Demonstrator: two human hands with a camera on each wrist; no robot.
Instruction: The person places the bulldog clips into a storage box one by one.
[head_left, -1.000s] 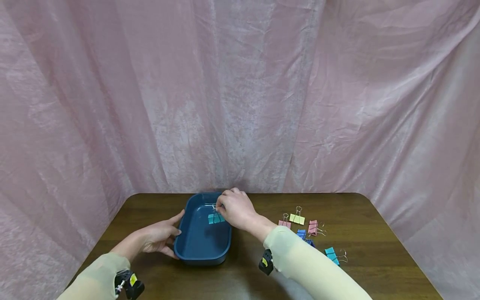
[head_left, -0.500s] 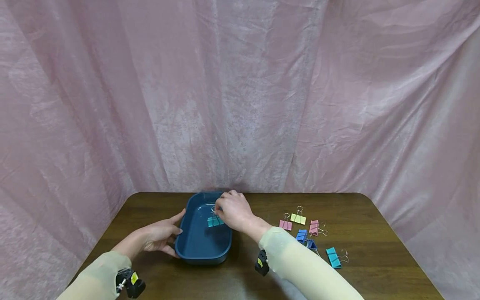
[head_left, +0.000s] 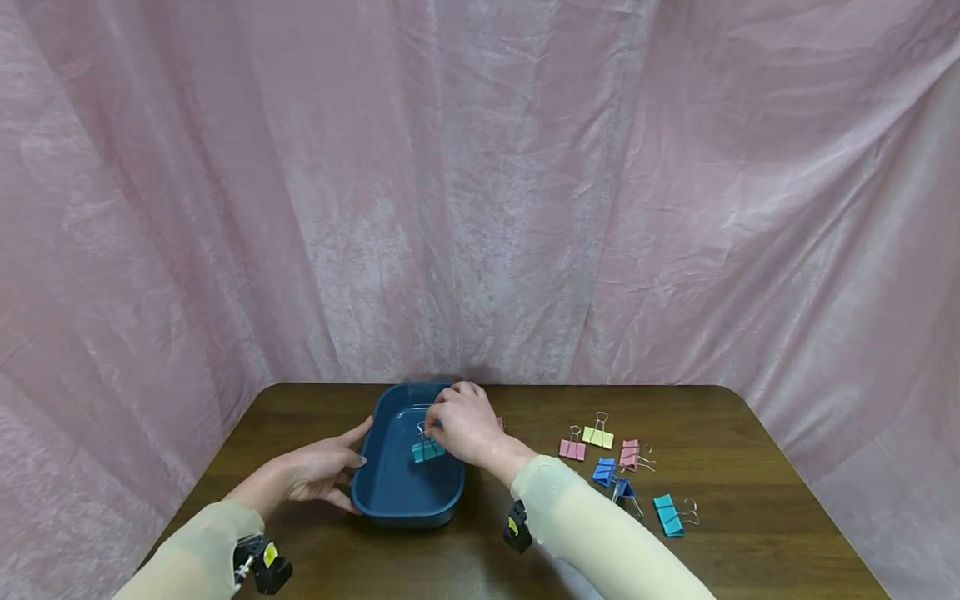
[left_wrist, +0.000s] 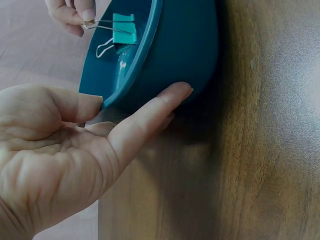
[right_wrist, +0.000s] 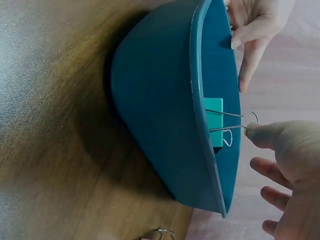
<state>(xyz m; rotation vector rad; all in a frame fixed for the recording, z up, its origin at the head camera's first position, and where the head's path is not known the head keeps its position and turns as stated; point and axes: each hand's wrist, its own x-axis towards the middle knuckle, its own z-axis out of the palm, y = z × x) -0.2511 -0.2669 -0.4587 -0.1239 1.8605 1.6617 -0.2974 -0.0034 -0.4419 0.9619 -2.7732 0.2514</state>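
My right hand (head_left: 467,425) pinches a wire handle of a teal binder clip (head_left: 427,452) between thumb and finger. The clip hangs inside the deep blue plastic bin (head_left: 407,518), body down, its other handle loose beside it. In the right wrist view the remaining right fingers (right_wrist: 270,170) stay apart from the clip. At the bin's left side, my left hand (head_left: 322,477) holds the wall: the thumb (left_wrist: 82,106) lies on the rim and the fingers stretch along the outside.
To the right on the brown wooden table (head_left: 750,467) lie a pink binder clip (head_left: 572,450), a yellow one (head_left: 597,437), another pink one (head_left: 630,455), two blue ones (head_left: 603,472) and a teal one (head_left: 668,515). A pink curtain (head_left: 480,208) hangs behind the table's far edge.
My right hand has shifted slightly left and toward the near side, and the teal binder clip has come with it inside the bin. The left hand keeps its place on the bin.
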